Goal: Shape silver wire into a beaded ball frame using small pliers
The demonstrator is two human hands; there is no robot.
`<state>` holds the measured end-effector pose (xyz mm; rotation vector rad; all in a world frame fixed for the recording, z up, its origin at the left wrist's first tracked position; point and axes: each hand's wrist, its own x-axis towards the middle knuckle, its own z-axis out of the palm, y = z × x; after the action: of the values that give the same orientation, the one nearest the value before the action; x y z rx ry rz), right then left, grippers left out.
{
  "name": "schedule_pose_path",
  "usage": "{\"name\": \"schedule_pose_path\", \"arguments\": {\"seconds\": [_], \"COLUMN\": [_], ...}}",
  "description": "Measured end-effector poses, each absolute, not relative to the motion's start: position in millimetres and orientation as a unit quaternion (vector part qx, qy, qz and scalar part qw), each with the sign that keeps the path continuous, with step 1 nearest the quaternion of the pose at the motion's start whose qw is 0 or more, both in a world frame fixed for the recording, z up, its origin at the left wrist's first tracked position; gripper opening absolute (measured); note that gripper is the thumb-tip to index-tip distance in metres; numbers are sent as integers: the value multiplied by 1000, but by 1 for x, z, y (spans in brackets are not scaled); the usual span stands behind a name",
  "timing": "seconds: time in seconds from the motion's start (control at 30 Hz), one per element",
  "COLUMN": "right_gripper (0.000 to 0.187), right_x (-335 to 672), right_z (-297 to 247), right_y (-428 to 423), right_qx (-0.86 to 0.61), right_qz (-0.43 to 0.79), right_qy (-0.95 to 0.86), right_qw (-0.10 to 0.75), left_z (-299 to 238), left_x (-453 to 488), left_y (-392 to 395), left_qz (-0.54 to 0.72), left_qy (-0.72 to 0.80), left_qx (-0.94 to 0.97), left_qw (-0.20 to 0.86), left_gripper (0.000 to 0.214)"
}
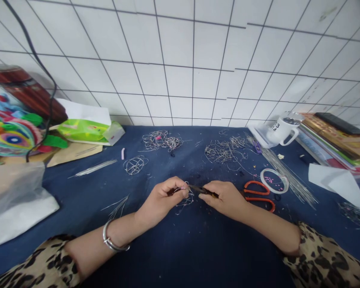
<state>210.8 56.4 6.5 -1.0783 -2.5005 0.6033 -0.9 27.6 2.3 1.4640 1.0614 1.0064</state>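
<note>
White cylindrical mug [282,132] with looped handle and shiny silvery lid [292,117] — dark digits [275,127] on side, 3 on upper line, 14 on line below — mark before 3 too indistinct to read

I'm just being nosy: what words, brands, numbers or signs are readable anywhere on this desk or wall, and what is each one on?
"13" above "14": on the white mug; the first digit of the upper number is unclear.
Too blurred to read: any print on the green packet and the brown paper.
Too small to read: any lettering on the stacked books.
I can make out no brand name.
</note>
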Motion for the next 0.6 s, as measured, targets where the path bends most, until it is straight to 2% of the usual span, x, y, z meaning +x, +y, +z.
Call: {"name": "schedule_pose_path", "arguments": {"seconds": [0.33, 0.6], "right_gripper": [19, 28], "right_x": [210, 206], "right_z": [6, 6], "right_y": [54, 49], "right_qx": [-379, -394], "right_qz": [147, 30], "right_qy": [-897, -902], "right_qw": [175, 173], "left_z": [1, 1], "left_x": [-1, 0], "left_y": [26, 26], "left_qz": [423, 427], "left_qy": [448, 463], "left_qx": [614, 608], "left_qw": [493, 483], "left_gripper": [10, 10]}}
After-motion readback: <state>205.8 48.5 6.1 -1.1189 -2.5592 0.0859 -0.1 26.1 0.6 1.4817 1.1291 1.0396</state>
